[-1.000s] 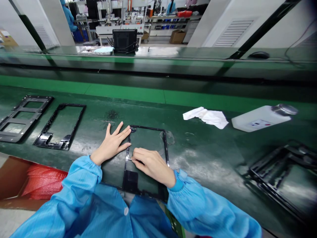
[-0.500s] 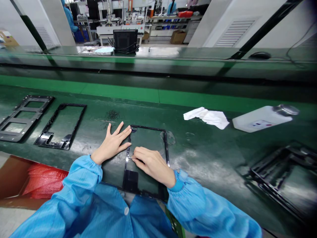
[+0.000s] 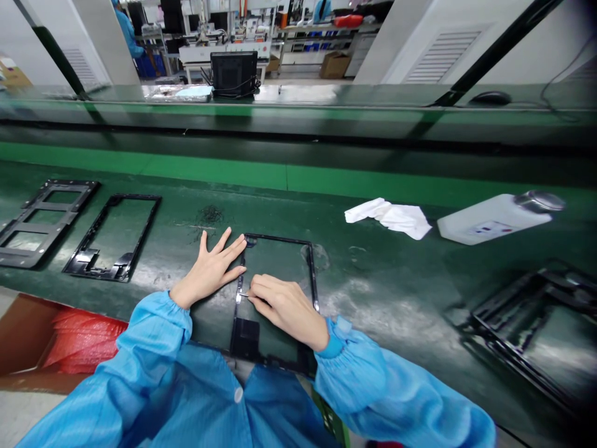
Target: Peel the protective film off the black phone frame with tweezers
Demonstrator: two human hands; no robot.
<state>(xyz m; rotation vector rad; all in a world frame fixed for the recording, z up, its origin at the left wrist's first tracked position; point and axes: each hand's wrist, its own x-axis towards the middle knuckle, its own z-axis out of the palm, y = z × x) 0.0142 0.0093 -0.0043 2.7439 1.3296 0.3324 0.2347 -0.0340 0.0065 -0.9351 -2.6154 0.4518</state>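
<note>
A thin black rectangular frame (image 3: 314,274) lies flat on the green bench in front of me, its near edge close to my body. My left hand (image 3: 209,267) rests with fingers spread, the fingertips touching the frame's upper left corner. Over the frame's opening, my right hand (image 3: 284,306) is closed in a pinch on a small, thin metal tool (image 3: 244,295). The tool's tip meets the left side bar at a shiny silver patch. Its exact kind is too small to tell, and most of it is hidden by my fingers.
Left of me lie a second black frame (image 3: 135,239) and a grey-black panel with windows (image 3: 56,214). Dark shavings (image 3: 211,215) lie beyond my left hand. To the right are white tissue (image 3: 401,219), a white bottle (image 3: 489,221) on its side and more frames (image 3: 522,336). A cardboard box (image 3: 23,336) stands below.
The view has shifted very slightly. Both hands keep the same place on the frame, and the tool tip stays at the left bar.
</note>
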